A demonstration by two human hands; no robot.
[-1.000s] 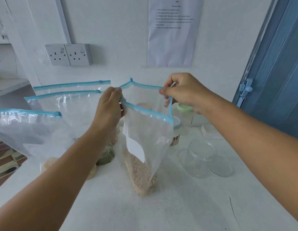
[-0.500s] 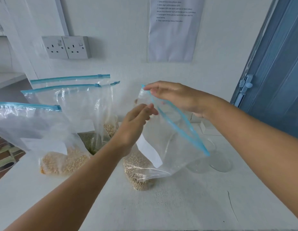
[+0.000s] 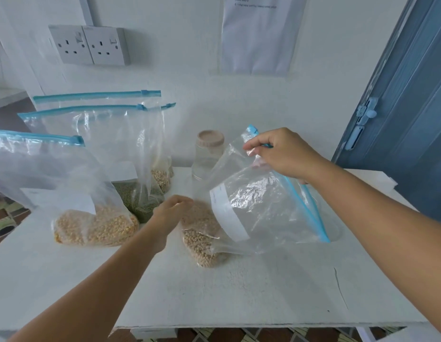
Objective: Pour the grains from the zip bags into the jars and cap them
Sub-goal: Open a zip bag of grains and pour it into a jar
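A clear zip bag [image 3: 261,213] with a blue zip strip lies tilted to the right on the white table [image 3: 214,292], with tan grains [image 3: 202,240] pooled in its lower left corner. My right hand [image 3: 281,154] pinches the bag's open top edge near the zip. My left hand [image 3: 171,214] hovers low by the grain end, fingers loosely curled, and I cannot tell whether it touches the bag. A clear jar with a beige lid [image 3: 209,154] stands behind the bag. An open clear jar is mostly hidden behind the bag's right side.
Three more zip bags stand at the left: one with yellow grains [image 3: 96,227], one with green grains [image 3: 140,201], one with pale grains [image 3: 161,178]. Wall sockets [image 3: 88,45] and a paper sheet [image 3: 259,35] hang on the wall. A blue door [image 3: 409,107] is at the right.
The bag has tipped from upright to leaning right. My left hand let go of the top edge and dropped toward the grain end. My right hand still holds the top.
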